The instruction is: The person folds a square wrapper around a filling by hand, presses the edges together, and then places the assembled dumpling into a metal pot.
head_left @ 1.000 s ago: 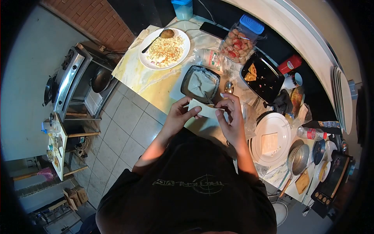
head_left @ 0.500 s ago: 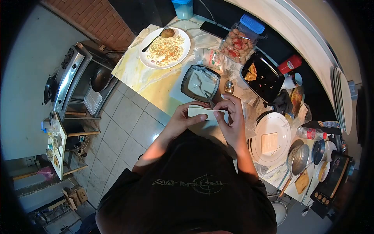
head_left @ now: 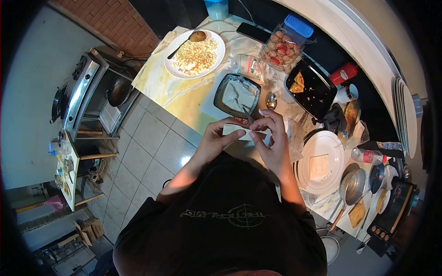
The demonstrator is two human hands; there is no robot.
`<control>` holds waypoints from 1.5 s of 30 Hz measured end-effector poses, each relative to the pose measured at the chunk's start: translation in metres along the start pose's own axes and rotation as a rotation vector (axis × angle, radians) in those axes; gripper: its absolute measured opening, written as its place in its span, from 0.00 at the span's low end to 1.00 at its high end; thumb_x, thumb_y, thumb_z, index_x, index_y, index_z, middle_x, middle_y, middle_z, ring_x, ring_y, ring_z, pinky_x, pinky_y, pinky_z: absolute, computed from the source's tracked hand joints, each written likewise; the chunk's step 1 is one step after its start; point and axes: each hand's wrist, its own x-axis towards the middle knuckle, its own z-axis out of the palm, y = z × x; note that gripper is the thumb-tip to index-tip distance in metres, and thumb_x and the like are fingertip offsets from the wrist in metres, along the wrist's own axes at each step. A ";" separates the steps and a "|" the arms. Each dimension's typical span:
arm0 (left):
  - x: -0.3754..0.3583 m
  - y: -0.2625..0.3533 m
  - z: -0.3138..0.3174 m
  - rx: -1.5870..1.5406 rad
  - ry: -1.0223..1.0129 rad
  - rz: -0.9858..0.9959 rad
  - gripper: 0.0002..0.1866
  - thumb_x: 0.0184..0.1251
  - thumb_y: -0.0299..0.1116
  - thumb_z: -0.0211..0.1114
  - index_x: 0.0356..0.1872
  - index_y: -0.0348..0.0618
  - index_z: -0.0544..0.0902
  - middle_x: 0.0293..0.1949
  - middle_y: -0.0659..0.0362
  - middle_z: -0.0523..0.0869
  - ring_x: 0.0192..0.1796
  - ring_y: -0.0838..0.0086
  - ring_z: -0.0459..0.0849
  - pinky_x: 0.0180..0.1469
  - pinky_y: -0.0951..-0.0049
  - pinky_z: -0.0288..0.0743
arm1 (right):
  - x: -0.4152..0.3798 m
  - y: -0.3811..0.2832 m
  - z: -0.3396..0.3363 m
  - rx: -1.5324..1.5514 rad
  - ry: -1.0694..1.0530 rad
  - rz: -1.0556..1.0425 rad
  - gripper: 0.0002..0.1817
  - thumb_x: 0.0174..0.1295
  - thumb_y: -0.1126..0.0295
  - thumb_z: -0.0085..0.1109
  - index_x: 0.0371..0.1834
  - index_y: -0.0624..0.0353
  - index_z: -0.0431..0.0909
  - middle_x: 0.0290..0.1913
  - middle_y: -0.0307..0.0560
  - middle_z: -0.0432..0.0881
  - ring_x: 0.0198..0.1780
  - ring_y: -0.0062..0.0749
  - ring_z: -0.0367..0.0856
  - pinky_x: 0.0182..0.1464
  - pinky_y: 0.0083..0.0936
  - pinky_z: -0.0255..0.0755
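Note:
Between my two hands is a pale, folded pastry wrapper (head_left: pixel 245 133), held in front of my chest near the table edge. My left hand (head_left: pixel 220 139) grips its left end, thumb lying across the near face. At the right end, my right hand (head_left: pixel 272 138) pinches the sheet with thumb and fingers. Just beyond them stands a black square bowl (head_left: pixel 218 102) of thick white paste, with a spoon (head_left: pixel 247 113) whose handle leans towards my right fingers. Square wrappers (head_left: pixel 319 166) lie on a white plate (head_left: pixel 337 151) to the right.
A white plate (head_left: pixel 170 65) of chopped filling is at the back left. Behind the bowl are a plastic packet (head_left: pixel 248 67) and a bag of eggs (head_left: pixel 279 51). A black tray (head_left: pixel 317 87), a bottle (head_left: pixel 368 156) and a strainer (head_left: pixel 352 187) crowd the right side.
Both hands keep hold of the wrapper. My left thumb has slid slightly up its face, and the wrapper's right end tilts a little lower. The bowl and plates stay put.

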 end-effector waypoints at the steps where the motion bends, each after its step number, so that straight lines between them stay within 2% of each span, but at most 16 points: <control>1: 0.000 -0.001 0.000 0.014 -0.010 0.033 0.10 0.67 0.29 0.69 0.47 0.38 0.86 0.47 0.60 0.86 0.45 0.79 0.81 0.45 0.77 0.74 | 0.000 0.000 0.000 -0.036 -0.006 -0.026 0.28 0.60 0.83 0.62 0.64 0.64 0.65 0.38 0.46 0.81 0.43 0.28 0.81 0.51 0.24 0.77; 5: -0.001 -0.004 0.000 0.030 -0.014 0.077 0.11 0.69 0.29 0.68 0.49 0.38 0.85 0.47 0.60 0.87 0.46 0.79 0.81 0.46 0.76 0.75 | -0.001 -0.003 0.001 0.032 0.020 0.016 0.27 0.60 0.84 0.62 0.63 0.64 0.65 0.36 0.46 0.81 0.43 0.28 0.82 0.50 0.24 0.77; 9: 0.000 -0.008 -0.001 0.055 0.000 0.032 0.10 0.70 0.28 0.67 0.49 0.38 0.85 0.49 0.61 0.86 0.49 0.80 0.81 0.47 0.78 0.77 | -0.002 0.002 0.002 0.044 0.028 0.023 0.25 0.61 0.84 0.61 0.62 0.64 0.65 0.37 0.46 0.81 0.44 0.28 0.82 0.50 0.24 0.77; 11: 0.000 -0.008 0.002 -0.046 0.057 0.099 0.09 0.70 0.29 0.67 0.48 0.38 0.85 0.47 0.61 0.87 0.46 0.81 0.81 0.45 0.78 0.77 | -0.002 0.003 0.002 0.039 0.031 0.010 0.25 0.61 0.84 0.60 0.61 0.64 0.65 0.38 0.47 0.81 0.44 0.28 0.82 0.50 0.24 0.77; 14: -0.001 -0.010 0.000 -0.029 0.052 0.108 0.09 0.70 0.30 0.67 0.48 0.38 0.85 0.44 0.62 0.88 0.44 0.82 0.82 0.43 0.79 0.77 | -0.002 0.003 0.002 0.065 0.047 0.011 0.24 0.62 0.84 0.60 0.62 0.65 0.65 0.39 0.47 0.81 0.44 0.28 0.82 0.49 0.24 0.78; 16: -0.001 -0.009 -0.002 -0.006 0.049 0.100 0.10 0.70 0.30 0.67 0.48 0.37 0.85 0.44 0.62 0.88 0.43 0.83 0.82 0.42 0.79 0.77 | 0.000 0.004 0.001 -0.096 -0.015 -0.109 0.24 0.63 0.83 0.60 0.62 0.64 0.66 0.40 0.47 0.81 0.43 0.28 0.81 0.48 0.25 0.80; 20: -0.001 -0.008 -0.003 0.031 0.033 0.086 0.10 0.70 0.30 0.67 0.48 0.37 0.85 0.42 0.62 0.88 0.42 0.83 0.82 0.39 0.79 0.78 | 0.002 -0.012 0.004 -0.039 -0.043 -0.009 0.24 0.63 0.82 0.61 0.62 0.62 0.67 0.40 0.46 0.81 0.43 0.28 0.81 0.47 0.25 0.81; 22: -0.001 -0.008 -0.003 0.035 0.042 0.058 0.09 0.70 0.30 0.67 0.46 0.36 0.85 0.44 0.61 0.88 0.42 0.82 0.82 0.39 0.78 0.78 | 0.003 -0.013 0.004 0.002 -0.040 0.069 0.25 0.62 0.82 0.61 0.62 0.62 0.67 0.39 0.45 0.81 0.43 0.28 0.81 0.47 0.26 0.81; 25: -0.001 -0.005 0.001 -0.008 0.048 0.057 0.09 0.70 0.30 0.67 0.46 0.36 0.85 0.44 0.60 0.88 0.41 0.82 0.82 0.39 0.78 0.78 | 0.003 -0.009 0.003 -0.076 -0.031 -0.006 0.24 0.62 0.82 0.62 0.62 0.62 0.68 0.37 0.45 0.81 0.43 0.27 0.82 0.47 0.26 0.80; 28: -0.003 -0.005 -0.002 -0.042 0.034 0.052 0.09 0.70 0.30 0.67 0.46 0.36 0.85 0.44 0.60 0.87 0.41 0.82 0.82 0.39 0.78 0.78 | 0.003 -0.012 0.004 -0.022 -0.001 0.043 0.23 0.62 0.82 0.62 0.60 0.62 0.69 0.36 0.45 0.81 0.42 0.27 0.82 0.47 0.25 0.78; 37: -0.003 -0.011 -0.007 -0.006 0.028 0.034 0.07 0.70 0.28 0.66 0.45 0.37 0.85 0.46 0.60 0.86 0.43 0.80 0.83 0.41 0.77 0.78 | 0.002 -0.005 0.006 -0.051 0.010 0.012 0.21 0.60 0.82 0.63 0.57 0.63 0.72 0.33 0.45 0.80 0.39 0.27 0.81 0.46 0.25 0.77; 41: -0.002 -0.005 -0.002 -0.060 0.036 0.045 0.09 0.70 0.27 0.66 0.48 0.37 0.84 0.46 0.59 0.86 0.43 0.79 0.83 0.41 0.76 0.78 | 0.001 -0.005 0.005 -0.033 0.005 0.035 0.21 0.60 0.82 0.64 0.57 0.63 0.72 0.33 0.46 0.81 0.39 0.28 0.81 0.45 0.25 0.76; 45: -0.002 -0.011 -0.006 -0.009 0.033 0.052 0.09 0.71 0.27 0.65 0.49 0.36 0.82 0.45 0.58 0.86 0.43 0.79 0.83 0.42 0.75 0.79 | 0.002 -0.002 0.004 -0.066 0.013 -0.026 0.22 0.60 0.82 0.64 0.58 0.63 0.72 0.35 0.45 0.82 0.40 0.28 0.81 0.47 0.25 0.74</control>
